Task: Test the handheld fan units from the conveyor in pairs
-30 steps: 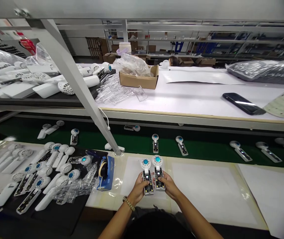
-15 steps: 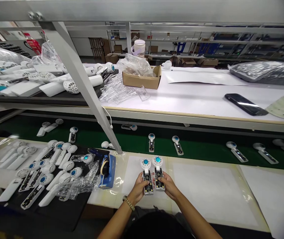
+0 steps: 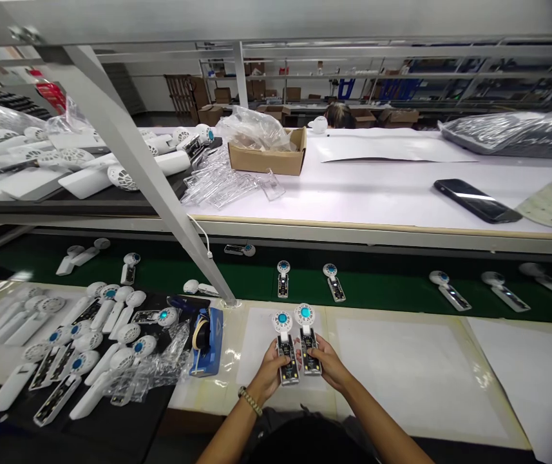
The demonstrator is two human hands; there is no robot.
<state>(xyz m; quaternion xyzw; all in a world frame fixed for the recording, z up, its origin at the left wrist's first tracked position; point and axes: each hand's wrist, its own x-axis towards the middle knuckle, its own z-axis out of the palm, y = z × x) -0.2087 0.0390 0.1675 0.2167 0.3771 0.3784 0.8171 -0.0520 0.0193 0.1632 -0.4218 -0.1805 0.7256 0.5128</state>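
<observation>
Gripping two open fan units side by side on the near white mat: left hand (image 3: pixel 270 370) closed around left fan (image 3: pixel 285 348), right hand (image 3: pixel 330 366) around right fan (image 3: pixel 306 341); keeping thumbs off exposed boards, handles aligned.

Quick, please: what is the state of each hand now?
Left hand: closed around the left fan unit.
Right hand: closed around the right fan unit.

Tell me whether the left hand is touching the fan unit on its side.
Touching. The head view shows the left hand wrapped around the handle of the left fan unit, fingers against its edge; the right hand grips the right fan unit likewise.
</observation>
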